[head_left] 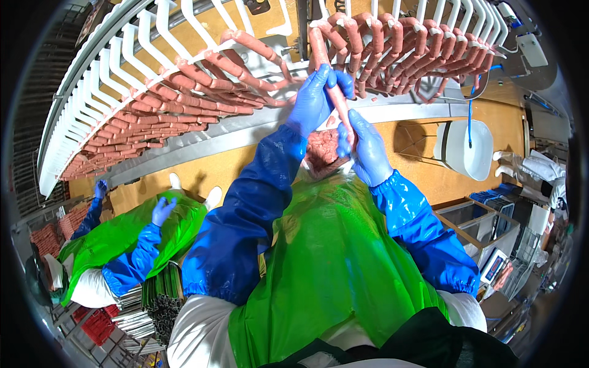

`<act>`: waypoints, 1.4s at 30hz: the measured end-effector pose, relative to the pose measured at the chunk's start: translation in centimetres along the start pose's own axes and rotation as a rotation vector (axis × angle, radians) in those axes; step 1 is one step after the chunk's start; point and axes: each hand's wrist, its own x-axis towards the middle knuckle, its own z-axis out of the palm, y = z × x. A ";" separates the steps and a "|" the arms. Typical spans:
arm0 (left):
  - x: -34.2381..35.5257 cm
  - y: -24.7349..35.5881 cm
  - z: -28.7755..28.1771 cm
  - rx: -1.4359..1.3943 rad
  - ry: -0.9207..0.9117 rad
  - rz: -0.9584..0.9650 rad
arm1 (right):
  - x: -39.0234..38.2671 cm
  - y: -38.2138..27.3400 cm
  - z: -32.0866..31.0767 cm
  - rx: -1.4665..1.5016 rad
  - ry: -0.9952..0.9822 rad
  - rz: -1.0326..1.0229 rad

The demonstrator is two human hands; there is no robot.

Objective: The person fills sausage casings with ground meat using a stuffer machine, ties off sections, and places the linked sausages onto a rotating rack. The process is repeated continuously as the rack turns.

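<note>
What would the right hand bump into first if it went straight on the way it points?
Beyond the sausage it holds, the right hand would probably meet the left hand, just ahead along that sausage; depth is unclear.

From where I stand, two blue-gloved hands work one long pink sausage (pixel 338 101): the left hand (pixel 311 101) wraps it higher up, the right hand (pixel 366 147) lower, near some ground meat (pixel 321 149). Linked sausages (pixel 402 49) hang from white hooks (pixel 162 34); a green-aproned co-worker (pixel 132 227) is at left.
</note>
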 end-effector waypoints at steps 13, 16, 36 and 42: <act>-0.6 0.4 -0.1 0.097 0.323 0.065 | 5.1 1.8 -4.8 -1.172 -0.277 -0.429; 0.0 0.8 0.0 -0.484 -0.417 -0.200 | 1.6 -1.0 -4.2 -0.311 -0.733 0.350; 4.1 0.8 -1.2 0.956 0.193 0.682 | 4.6 -0.8 -5.7 -0.310 -0.102 -0.222; 3.7 1.6 1.3 1.013 0.267 0.200 | 6.9 0.0 -6.4 -0.387 -0.005 -0.313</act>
